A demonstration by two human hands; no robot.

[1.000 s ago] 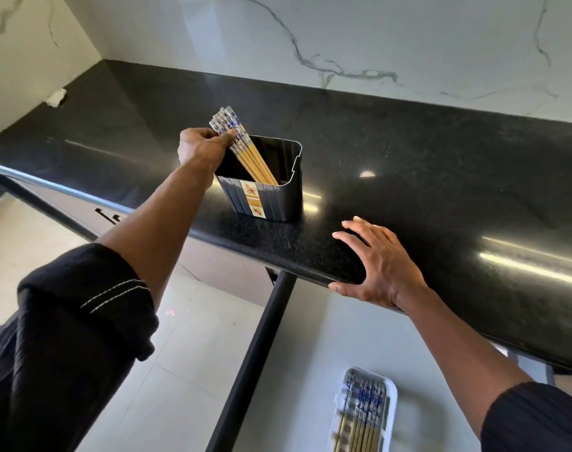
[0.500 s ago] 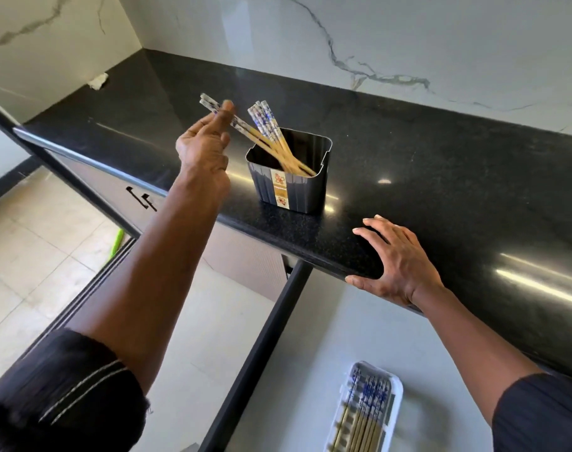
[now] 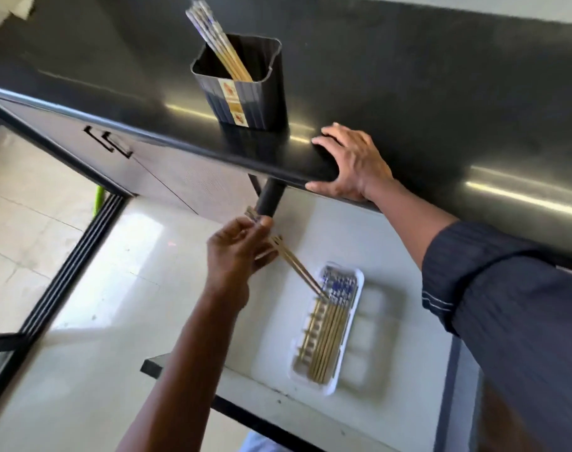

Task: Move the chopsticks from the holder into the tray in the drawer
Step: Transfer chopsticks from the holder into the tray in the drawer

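Note:
A dark ribbed holder [image 3: 245, 93] stands on the black counter near its front edge, with several chopsticks [image 3: 212, 40] leaning out of it to the upper left. Below, in the open drawer [image 3: 392, 321], a white tray [image 3: 356, 337] holds several chopsticks [image 3: 327, 337] side by side. My left hand [image 3: 239, 252] grips a pair of chopsticks [image 3: 297, 269] above the drawer, their tips pointing down at the tray's far end. My right hand [image 3: 353, 163] rests with fingers spread on the counter edge, just right of the holder.
The black counter [image 3: 441, 93] runs across the top and overhangs the drawer. Closed cabinet fronts with black handles [image 3: 108, 143] lie to the left. A black sliding-door track [image 3: 66, 272] crosses the pale tiled floor at left.
My left hand lifted a pair of chopsticks out of the holder and carried them down over the open drawer towards the tray. The view tilted downward. My right hand stayed on the counter edge.

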